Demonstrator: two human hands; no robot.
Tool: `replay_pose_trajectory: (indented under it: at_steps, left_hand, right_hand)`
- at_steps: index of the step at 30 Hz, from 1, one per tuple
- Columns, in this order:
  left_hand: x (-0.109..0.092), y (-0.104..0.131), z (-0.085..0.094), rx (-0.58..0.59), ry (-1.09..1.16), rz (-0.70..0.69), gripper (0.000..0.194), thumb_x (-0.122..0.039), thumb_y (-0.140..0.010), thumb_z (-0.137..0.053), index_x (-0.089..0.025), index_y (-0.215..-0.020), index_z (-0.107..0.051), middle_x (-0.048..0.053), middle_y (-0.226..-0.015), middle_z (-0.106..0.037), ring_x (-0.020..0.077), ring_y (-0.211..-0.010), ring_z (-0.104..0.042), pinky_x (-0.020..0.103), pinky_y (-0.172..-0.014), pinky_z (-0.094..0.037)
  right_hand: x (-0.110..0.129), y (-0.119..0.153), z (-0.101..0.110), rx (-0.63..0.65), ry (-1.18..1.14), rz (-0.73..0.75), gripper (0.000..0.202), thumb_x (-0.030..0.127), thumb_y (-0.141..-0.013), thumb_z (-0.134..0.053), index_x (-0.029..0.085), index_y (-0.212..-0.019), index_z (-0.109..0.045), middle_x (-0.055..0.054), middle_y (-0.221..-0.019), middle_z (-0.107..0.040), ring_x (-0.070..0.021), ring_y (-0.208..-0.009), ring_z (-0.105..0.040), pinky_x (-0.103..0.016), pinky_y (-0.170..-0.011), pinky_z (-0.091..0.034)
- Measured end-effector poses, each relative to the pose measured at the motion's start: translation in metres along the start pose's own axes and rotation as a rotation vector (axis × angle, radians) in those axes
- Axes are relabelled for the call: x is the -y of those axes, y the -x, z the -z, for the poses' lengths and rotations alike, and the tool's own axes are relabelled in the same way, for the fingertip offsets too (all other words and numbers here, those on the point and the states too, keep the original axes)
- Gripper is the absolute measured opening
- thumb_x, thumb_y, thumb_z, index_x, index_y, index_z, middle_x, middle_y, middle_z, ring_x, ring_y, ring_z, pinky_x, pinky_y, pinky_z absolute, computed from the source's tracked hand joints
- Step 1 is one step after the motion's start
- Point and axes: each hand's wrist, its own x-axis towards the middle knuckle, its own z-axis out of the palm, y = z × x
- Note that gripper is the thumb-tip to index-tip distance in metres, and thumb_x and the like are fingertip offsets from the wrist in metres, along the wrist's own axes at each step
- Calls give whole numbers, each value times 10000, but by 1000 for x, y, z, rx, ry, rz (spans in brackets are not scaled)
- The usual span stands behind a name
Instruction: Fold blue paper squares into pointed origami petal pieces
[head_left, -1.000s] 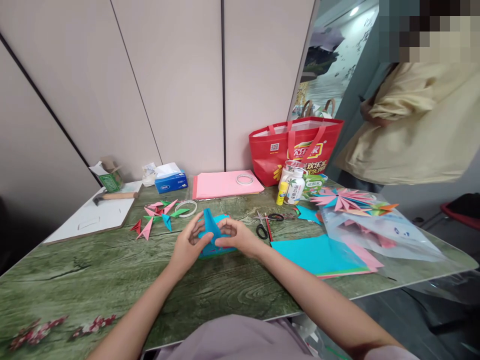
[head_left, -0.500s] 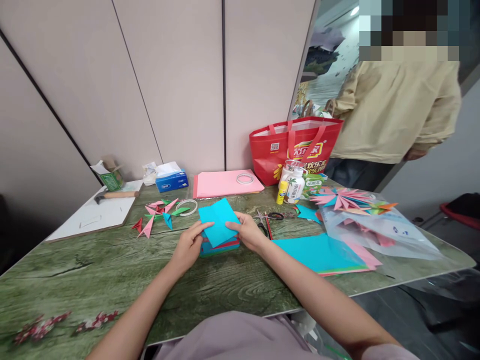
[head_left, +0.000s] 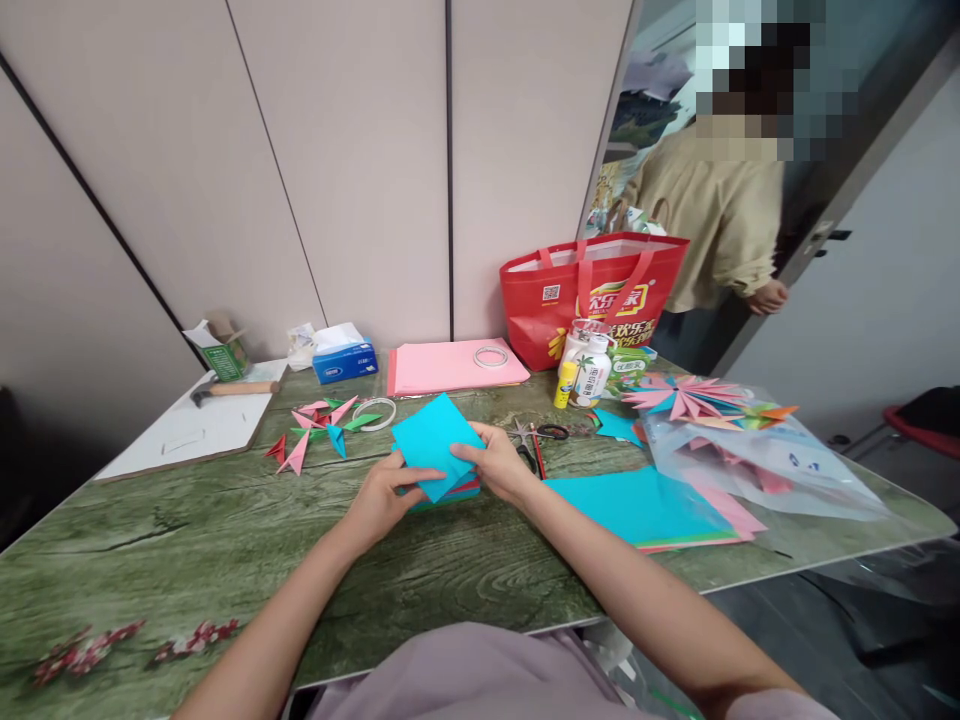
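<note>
Fingers, blue paper between them

hammer on white board; red bag behind white bottle

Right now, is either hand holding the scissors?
No, the left hand and the right hand both hold a blue paper square, while the scissors lie on the table.

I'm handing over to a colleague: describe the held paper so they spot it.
At the green table, find the left hand and right hand. Between them is the blue paper, over a multicoloured paper stack; it's held, unlike the larger blue sheet farther right.
</note>
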Motion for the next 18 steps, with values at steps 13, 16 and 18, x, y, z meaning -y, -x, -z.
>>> replay_pose_trajectory:
  at_steps: [13, 16, 18]
  left_hand:
    - [-20, -4, -1, -285, 372, 297, 515, -351, -599, -680, -173, -1063, -541, -1, -694, -592, 136, -548, -576, 276, -528, -520]
    - [-21, -6, -1, -322, 460, 274, 818, -331, -574, -702, -203, -1271, -292, 23, -809, -620, 167, -639, -613, 297, -563, -533]
    - [-21, -6, -2, -323, 476, 279, 910, -319, -565, -711, -220, -1306, -193, 30, -822, -624, 172, -628, -619, 288, -535, -530]
  right_hand:
    - [0, 6, -8, 171, 18, 43, 431, 347, -508, -735, 161, -868, -591, -18, -792, -632, -147, -686, -563, -297, -657, -461]
    - [-1, 8, -10, 210, 90, 69, 442, 346, -530, -725, 168, -911, -587, -19, -839, -626, -157, -747, -564, -309, -702, -460]
    - [-1, 9, -12, 225, 133, 79, 451, 344, -543, -718, 176, -938, -579, -20, -856, -620, -161, -760, -560, -307, -704, -461]
